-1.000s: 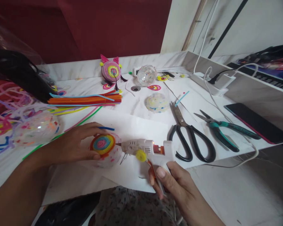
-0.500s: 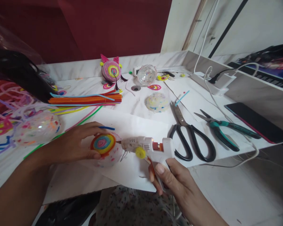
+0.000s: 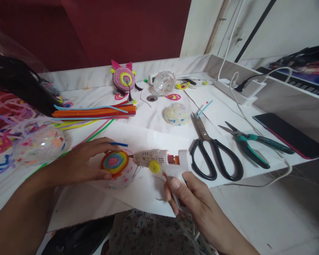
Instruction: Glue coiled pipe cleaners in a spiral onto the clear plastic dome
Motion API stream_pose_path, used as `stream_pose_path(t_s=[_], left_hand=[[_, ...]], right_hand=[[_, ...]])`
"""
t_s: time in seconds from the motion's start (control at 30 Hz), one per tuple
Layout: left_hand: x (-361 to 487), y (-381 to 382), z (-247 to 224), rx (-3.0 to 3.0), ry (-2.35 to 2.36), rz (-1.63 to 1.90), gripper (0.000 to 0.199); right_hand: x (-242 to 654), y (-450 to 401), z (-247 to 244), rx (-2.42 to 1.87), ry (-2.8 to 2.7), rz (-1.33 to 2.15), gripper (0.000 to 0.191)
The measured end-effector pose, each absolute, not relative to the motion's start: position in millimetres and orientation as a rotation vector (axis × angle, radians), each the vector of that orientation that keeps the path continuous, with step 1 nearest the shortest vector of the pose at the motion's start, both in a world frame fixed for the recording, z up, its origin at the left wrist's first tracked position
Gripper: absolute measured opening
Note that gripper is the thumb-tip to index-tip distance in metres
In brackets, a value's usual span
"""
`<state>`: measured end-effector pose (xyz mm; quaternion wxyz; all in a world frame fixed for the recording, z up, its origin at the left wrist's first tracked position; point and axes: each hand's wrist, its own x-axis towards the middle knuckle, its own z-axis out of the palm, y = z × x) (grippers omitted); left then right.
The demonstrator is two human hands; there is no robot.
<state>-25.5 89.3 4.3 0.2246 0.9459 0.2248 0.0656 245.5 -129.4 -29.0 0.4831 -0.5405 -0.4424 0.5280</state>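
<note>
My left hand is closed round the side of a clear speckled plastic dome, its thumb and fingers at the dome's left. A coil of pipe cleaner in pink, blue, yellow and orange rings covers part of the dome. From near the fingertips sticks out a short blue pipe cleaner end. In my right hand is a white hot glue gun, gripped by its handle, fingers at the trigger. The gun's nozzle meets the right edge of the coil; whether glue is coming out is too small to tell.
Black-handled scissors, green-handled pliers and a phone lie to the right. Behind are a pipe cleaner bundle, a pink horned ornament and other speckled domes. White paper lies under the work.
The glue gun in my right hand has shifted slightly left, its nozzle following the coil's edge. My left hand keeps its hold on the dome. The view has moved a little.
</note>
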Motion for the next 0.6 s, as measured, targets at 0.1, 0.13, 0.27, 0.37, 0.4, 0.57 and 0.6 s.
stream_pose_path(t_s=[0.1,0.13,0.27,0.37,0.4,0.57,0.6], left_hand=[[-27.7,89.3,4.4,2.615,0.652,0.143,0.057],[-28.5,89.3,4.2,2.619,0.664,0.129,0.057],[-30.0,89.5,2.6,2.64,0.701,0.116,0.059],[-28.8,89.1,2.8,2.634,0.705,0.11,0.059],[-28.0,88.6,3.6,2.628,0.701,0.109,0.059],[-23.4,84.9,9.2,2.599,0.732,0.083,0.056],[-22.9,84.5,9.5,2.598,0.738,0.073,0.057]], right_hand=[[246.6,-137.3,-27.5,-1.351,-1.077,1.297,0.058],[247.2,-140.2,-26.4,-1.371,-1.067,1.316,0.058],[250.4,-149.4,-21.2,-1.416,-1.084,1.371,0.059],[252.0,-150.5,-20.0,-1.424,-1.111,1.378,0.061],[252.1,-149.6,-20.7,-1.434,-1.102,1.371,0.061],[250.2,-139.0,-29.8,-1.39,-1.092,1.3,0.059],[249.7,-136.4,-31.7,-1.369,-1.094,1.283,0.058]])
